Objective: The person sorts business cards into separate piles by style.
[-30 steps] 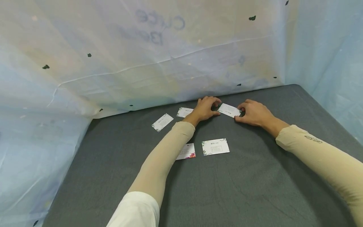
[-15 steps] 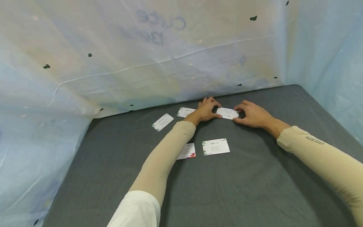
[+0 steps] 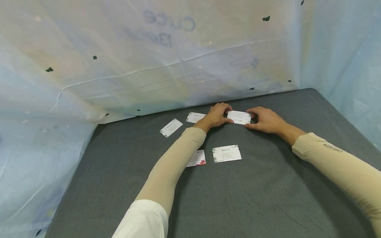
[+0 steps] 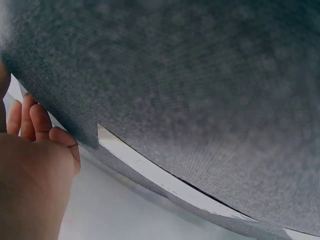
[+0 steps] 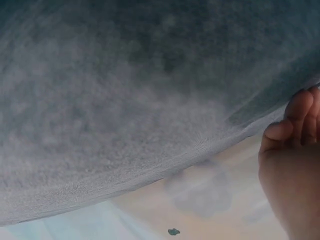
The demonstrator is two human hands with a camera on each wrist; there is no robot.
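At the far middle of the grey table (image 3: 268, 198), both hands hold one white card (image 3: 239, 117) between them. My left hand (image 3: 224, 114) pinches its left end with curled fingers and thumb. My right hand (image 3: 255, 119) pinches its right end the same way. The card lies level, just above or on the cloth; I cannot tell which. In the left wrist view, my left hand (image 4: 35, 165) shows at the left beside a white card edge (image 4: 150, 170). In the right wrist view, only my right hand (image 5: 292, 165) and grey cloth (image 5: 125, 100) show.
Several other cards lie on the cloth: one white card (image 3: 170, 128) at the far left, one (image 3: 194, 117) behind my left wrist, a flowered card (image 3: 197, 158) partly under my left forearm, and a leaf-edged card (image 3: 226, 153) beside it. Pale plastic sheeting (image 3: 148, 66) walls the table.
The held card has turned from a slant to nearly level and shifted slightly left. Both hands have drawn closer together around it.
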